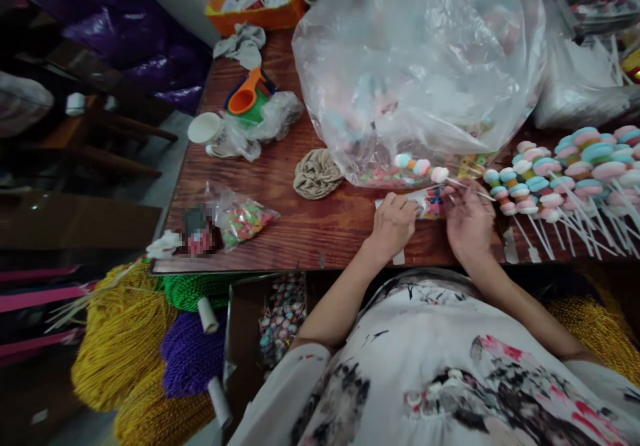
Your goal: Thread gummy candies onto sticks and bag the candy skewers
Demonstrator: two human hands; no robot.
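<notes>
At the table's front edge, my left hand [395, 226] is closed on the left end of a small printed plastic packet [431, 203]. My right hand [470, 219] is at the packet's right end, fingers curled around the white stick of a marshmallow skewer [421, 167]. The skewer's blue, orange, pink and white pieces point left, just above the packet; whether the right fingers also pinch the packet is hidden. To the right, several similar marshmallow skewers [560, 173] lie in a pile with their sticks toward me.
A large clear bag [420, 66] of pastel pieces fills the table's back. Leftward are a tan cloth bundle [318, 174], a bag of colourful candies [245, 221], a white cup [206, 128], an orange scoop [243, 101] and an orange bin [255, 16]. Yellow cord bundles [120, 333] hang below left.
</notes>
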